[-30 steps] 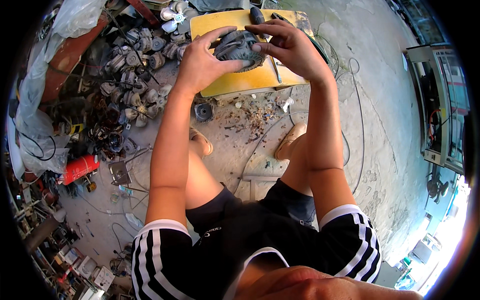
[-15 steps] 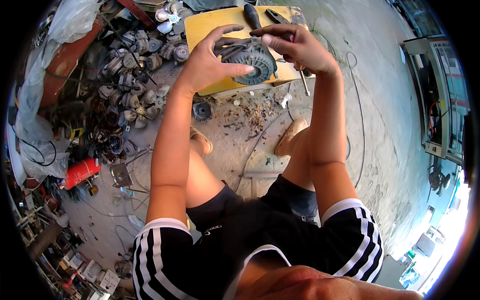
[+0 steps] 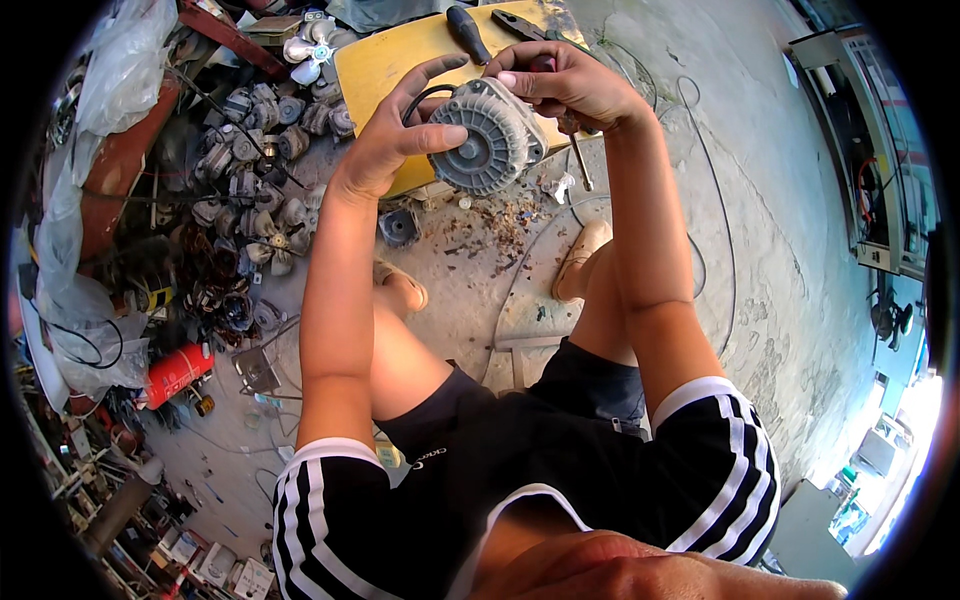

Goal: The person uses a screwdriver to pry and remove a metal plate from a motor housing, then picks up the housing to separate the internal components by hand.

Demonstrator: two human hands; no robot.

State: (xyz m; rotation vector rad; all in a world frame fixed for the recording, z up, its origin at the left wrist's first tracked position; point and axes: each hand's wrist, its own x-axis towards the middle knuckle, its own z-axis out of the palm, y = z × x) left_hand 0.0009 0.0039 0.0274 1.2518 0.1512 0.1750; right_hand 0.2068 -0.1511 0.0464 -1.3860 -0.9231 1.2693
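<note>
A round grey ribbed fan motor (image 3: 488, 150) is held up over the near edge of a yellow board (image 3: 375, 100). My left hand (image 3: 405, 130) grips it from the left, thumb across the ribbed face and fingers behind. A black cable (image 3: 425, 97) loops out beside those fingers. My right hand (image 3: 570, 88) is closed around a screwdriver (image 3: 580, 165), its shaft hanging below the palm and pointing down. The right thumb and forefinger meet at the motor's upper right edge; whether they pinch a small part there is hidden.
On the board lie a dark-handled tool (image 3: 467, 33) and pliers (image 3: 518, 25). Several used motors (image 3: 265, 115) and a fan blade (image 3: 312, 50) are heaped at the left, near a red cylinder (image 3: 178, 373). A cable (image 3: 708, 170) snakes over the floor at the right.
The motor has shifted left and a little nearer, its ribbed face turned more upward. Both hands moved with it, and the whole view shifted slightly. The screwdriver stays in my right hand.
</note>
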